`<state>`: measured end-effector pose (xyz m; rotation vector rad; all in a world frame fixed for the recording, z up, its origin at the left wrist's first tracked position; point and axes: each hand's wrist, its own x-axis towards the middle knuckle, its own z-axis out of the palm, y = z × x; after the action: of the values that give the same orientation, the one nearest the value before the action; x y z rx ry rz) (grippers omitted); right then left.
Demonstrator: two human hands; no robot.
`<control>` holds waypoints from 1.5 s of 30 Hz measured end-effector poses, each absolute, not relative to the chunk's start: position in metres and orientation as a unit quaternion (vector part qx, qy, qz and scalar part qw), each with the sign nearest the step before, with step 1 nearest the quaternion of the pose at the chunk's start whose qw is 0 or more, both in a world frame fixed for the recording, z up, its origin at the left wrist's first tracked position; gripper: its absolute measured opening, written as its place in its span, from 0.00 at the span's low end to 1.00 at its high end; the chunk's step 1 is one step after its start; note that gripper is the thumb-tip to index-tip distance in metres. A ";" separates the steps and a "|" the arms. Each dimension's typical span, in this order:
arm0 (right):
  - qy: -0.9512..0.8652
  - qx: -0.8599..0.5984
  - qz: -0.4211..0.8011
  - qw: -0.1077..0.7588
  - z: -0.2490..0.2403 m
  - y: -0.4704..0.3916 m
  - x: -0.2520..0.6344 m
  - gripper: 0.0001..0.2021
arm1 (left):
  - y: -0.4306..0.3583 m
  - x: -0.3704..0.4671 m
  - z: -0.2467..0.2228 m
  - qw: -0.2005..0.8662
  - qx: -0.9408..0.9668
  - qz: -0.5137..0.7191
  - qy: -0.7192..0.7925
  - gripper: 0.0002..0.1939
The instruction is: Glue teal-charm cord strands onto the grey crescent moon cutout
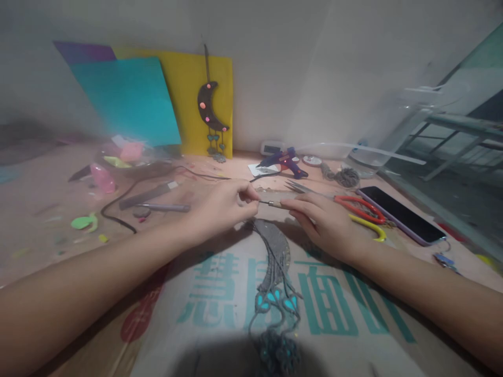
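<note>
My left hand (230,207) is closed in a pinch over the middle of the mat; what lies between its fingertips is too small to make out. In my right hand (320,217) is a crochet hook (275,204) with a pale handle and thin metal shaft. Its tip meets my left fingertips, which hide the end. Just below both hands, a grey crescent-shaped piece (275,246) lies flat. Loose grey cords run along it, and teal drop-shaped pieces (274,298) hang at its lower end above grey-and-teal crocheted flowers (277,351).
Right: scissors (363,207) with red handles, a yellow-handled tool (369,228), a phone (401,214). Behind: a glue gun (285,162), grey yarn (346,175). Left: a pen (163,208), a dark cable (113,217), scraps. A similar crescent (208,107) hangs against yellow card (173,78).
</note>
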<state>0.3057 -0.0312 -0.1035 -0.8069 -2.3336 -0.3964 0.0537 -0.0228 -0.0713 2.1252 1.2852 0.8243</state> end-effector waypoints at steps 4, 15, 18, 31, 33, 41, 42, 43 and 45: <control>-0.885 -0.305 -0.154 0.318 -0.103 -0.030 0.305 0.12 | -0.020 0.054 -0.074 0.304 0.758 0.310 0.486 0.08; -0.890 -0.324 -0.094 0.309 -0.104 -0.031 0.308 0.13 | -0.013 0.048 -0.073 0.292 0.780 0.280 0.478 0.08; -0.886 -0.327 -0.086 0.316 -0.105 -0.031 0.310 0.12 | -0.014 0.047 -0.074 0.303 0.790 0.280 0.453 0.10; -0.893 -0.307 -0.153 0.293 -0.101 -0.032 0.301 0.13 | -0.015 0.049 -0.073 0.031 0.873 0.260 0.411 0.07; -0.893 -0.302 -0.161 0.293 -0.101 -0.032 0.301 0.13 | -0.014 0.046 -0.070 0.009 0.872 0.245 0.424 0.08; -0.886 -0.308 -0.129 0.322 -0.106 -0.020 0.314 0.12 | 0.026 0.018 -0.071 -0.008 0.846 0.174 0.503 0.16; -0.890 -0.301 -0.119 0.321 -0.107 -0.020 0.314 0.11 | 0.029 0.016 -0.074 -0.006 0.846 0.165 0.508 0.17; -0.895 -0.292 -0.110 0.319 -0.107 -0.019 0.314 0.11 | 0.031 0.014 -0.077 -0.003 0.847 0.161 0.507 0.16; -0.903 -0.281 -0.097 0.312 -0.108 -0.018 0.314 0.10 | 0.032 0.013 -0.082 0.005 0.852 0.173 0.495 0.12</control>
<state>0.3137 -0.0184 -0.1082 -0.7404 -2.3823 -0.2560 0.0126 0.0318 -0.0824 2.6680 1.5491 0.5421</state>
